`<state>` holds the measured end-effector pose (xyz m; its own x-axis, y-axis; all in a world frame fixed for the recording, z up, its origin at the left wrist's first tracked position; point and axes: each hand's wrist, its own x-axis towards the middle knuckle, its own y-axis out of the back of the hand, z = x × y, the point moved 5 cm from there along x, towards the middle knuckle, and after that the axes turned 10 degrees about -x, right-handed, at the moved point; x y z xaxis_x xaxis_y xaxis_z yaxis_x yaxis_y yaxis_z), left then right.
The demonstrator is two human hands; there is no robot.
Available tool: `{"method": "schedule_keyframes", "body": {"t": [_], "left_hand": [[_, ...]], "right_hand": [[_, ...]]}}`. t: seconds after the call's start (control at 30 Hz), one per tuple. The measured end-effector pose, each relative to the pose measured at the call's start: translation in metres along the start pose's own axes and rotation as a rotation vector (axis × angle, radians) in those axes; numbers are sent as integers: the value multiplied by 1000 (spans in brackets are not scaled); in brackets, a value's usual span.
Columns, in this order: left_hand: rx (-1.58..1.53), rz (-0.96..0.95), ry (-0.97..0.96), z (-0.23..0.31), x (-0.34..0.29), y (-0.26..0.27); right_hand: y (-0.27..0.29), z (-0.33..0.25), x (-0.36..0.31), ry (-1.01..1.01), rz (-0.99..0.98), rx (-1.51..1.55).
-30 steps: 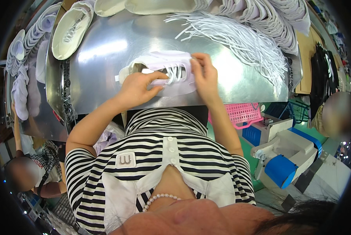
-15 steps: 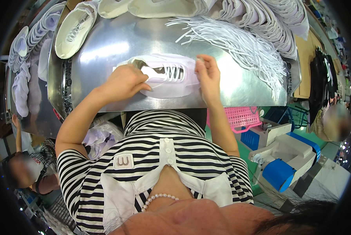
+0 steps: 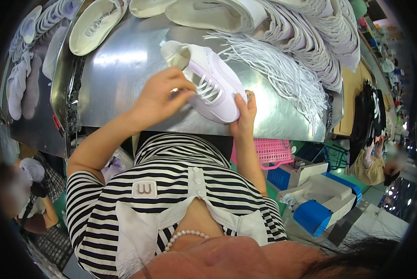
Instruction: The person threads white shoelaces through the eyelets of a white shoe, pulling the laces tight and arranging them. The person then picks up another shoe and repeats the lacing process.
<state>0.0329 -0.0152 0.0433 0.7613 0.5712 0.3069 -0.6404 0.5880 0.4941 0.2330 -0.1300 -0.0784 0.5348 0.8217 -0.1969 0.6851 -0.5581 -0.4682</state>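
Observation:
A pale lilac-white sneaker upper [image 3: 227, 83] is tilted over the metal tabletop, its heel opening toward the far left and its toe toward the near right. White shoelace [image 3: 209, 91] crosses its throat in several rows. My right hand [image 3: 245, 114] grips the toe end, thumb on top and fingers beneath. At the near side of the lacing, my left hand [image 3: 169, 90] is closed in a pinch on the shoelace; motion blur softens its fingertips.
Loose white laces [image 3: 283, 74] lie in a bundle at the right. Stacked white uppers [image 3: 306, 42] stand behind them, and a single laced upper [image 3: 97, 28] lies far left. Below the metal table [image 3: 120, 88] are a pink basket [image 3: 264, 152] and a grey-blue machine [image 3: 325, 200].
The upper has turned, its toe swinging toward me and its heel away. My right hand has closed on the toe; my left hand has moved from the heel side to the laces.

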Motion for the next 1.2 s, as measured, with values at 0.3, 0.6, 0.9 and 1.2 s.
{"method": "schedule_keyframes", "body": {"t": [0.3, 0.6, 0.9, 1.2], "left_hand": [[296, 107, -44, -3, -4, -42], [109, -63, 29, -23, -7, -40], [-456, -369, 269, -27, -22, -5], [-514, 140, 326, -57, -53, -7]], "right_hand": [[-14, 10, -18, 93, 32, -26], [-24, -7, -19, -29, -80, -237], [-26, 7, -24, -87, -210, -106], [-33, 25, -14, -166, -308, 190]]}}
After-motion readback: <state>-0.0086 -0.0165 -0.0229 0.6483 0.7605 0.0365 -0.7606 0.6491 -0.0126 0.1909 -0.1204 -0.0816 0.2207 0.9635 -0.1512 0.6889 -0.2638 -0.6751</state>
